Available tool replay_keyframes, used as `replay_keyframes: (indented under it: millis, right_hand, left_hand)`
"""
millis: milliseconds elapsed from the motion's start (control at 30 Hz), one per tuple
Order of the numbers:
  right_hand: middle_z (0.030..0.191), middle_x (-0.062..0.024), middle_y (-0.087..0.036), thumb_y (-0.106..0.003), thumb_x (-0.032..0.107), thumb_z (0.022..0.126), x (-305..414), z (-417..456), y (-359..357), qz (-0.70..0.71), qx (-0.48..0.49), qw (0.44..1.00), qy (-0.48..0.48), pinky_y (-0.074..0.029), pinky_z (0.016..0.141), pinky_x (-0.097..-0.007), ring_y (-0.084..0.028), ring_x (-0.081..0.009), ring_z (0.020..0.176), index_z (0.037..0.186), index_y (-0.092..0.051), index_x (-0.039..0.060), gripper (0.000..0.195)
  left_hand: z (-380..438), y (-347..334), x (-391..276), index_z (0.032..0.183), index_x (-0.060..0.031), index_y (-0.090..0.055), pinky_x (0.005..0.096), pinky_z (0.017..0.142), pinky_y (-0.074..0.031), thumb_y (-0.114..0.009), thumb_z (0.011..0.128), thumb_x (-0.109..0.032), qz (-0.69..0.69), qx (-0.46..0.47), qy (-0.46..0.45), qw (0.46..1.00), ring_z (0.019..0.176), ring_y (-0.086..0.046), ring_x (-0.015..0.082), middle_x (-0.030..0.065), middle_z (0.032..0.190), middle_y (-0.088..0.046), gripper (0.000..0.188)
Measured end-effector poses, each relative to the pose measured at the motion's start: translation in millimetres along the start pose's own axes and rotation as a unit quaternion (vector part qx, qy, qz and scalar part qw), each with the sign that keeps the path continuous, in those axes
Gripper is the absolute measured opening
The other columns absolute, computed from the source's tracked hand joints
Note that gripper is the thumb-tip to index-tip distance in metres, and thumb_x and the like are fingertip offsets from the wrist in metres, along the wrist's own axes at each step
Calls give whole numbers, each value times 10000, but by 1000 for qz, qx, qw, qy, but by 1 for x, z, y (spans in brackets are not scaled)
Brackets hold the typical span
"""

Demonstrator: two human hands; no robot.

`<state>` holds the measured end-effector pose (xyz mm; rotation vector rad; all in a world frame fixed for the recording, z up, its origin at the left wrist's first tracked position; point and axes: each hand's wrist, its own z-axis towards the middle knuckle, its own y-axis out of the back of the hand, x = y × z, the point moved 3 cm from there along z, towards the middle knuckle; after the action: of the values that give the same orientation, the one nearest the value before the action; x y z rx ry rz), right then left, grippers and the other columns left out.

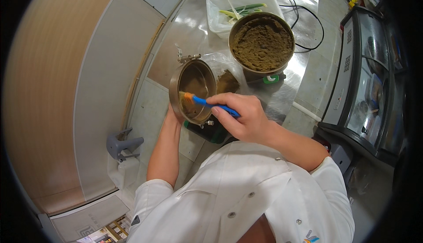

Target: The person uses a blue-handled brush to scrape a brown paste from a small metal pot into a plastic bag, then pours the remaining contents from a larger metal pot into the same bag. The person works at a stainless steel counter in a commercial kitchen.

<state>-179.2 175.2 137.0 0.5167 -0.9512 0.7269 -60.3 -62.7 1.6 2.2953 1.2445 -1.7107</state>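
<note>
My right hand (pixel 243 114) is closed around a blue-handled brush (pixel 200 101) with orange and pale bristles. Its bristle end is inside a round metal lid or shallow pan (pixel 174 94), which bears brown powder within and metal clamps at its rim. Tilted towards me, the pan is supported from behind by my left hand (pixel 174 112), whose fingers are mostly hidden. A clear plastic bag (pixel 228 61) with brown powder (pixel 228 81) lies just beyond. Farther right, a round metal container (pixel 290 53) is full of coarse brown ground material (pixel 262 43).
A white plastic tub (pixel 213 13) with green onion stalks (pixel 246 10) stands on the steel table (pixel 195 25), beside a black cable (pixel 320 28). A glass-fronted display case (pixel 347 77) is at the right. A grey plastic stool (pixel 124 145) stands left near the wall.
</note>
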Motion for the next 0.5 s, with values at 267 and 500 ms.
replay_keyframes:
  millis: [267,500]
  right_hand:
    - [828,-129,-705,-686,111,919,-15,-1,11,-3,-69,986,-152,-520,625,-327,-677,-224,667,1097,-697,39,192]
    - [689,-65,-588,-749,9,802,4,-13,22,-68,57,991,99,-426,499,-340,-562,-231,562,1092,-741,72,297]
  left_hand:
    - [-14,-43,-15,1246,-66,-631,355,860,-600,-583,1009,-274,-7,23,-3,1000,993,-691,194,93,1143,-692,319]
    - [-9,-3,-2,1262,-62,-624,366,895,-592,-586,1012,-298,-51,22,3,998,1026,-685,208,96,1171,-688,346]
